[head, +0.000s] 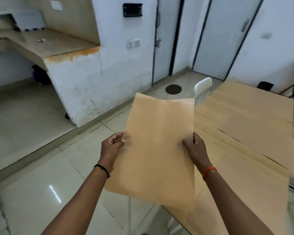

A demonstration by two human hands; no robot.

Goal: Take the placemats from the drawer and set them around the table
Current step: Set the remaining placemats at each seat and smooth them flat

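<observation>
2 hands point(153, 146), thin perforated tan placemat point(159, 141)

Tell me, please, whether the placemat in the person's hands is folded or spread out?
Spread out: the placemat hangs as one flat sheet, pinched at its side edges by the left hand and right hand, its far edge curling slightly.

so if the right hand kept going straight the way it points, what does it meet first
Probably the wooden table top: the right hand, pinching the tan rectangular placemat, points forward over its near edge. Depth is unclear.

Bare table point(255, 116) top ahead, white chair point(203, 87) tucked at far edge
</observation>
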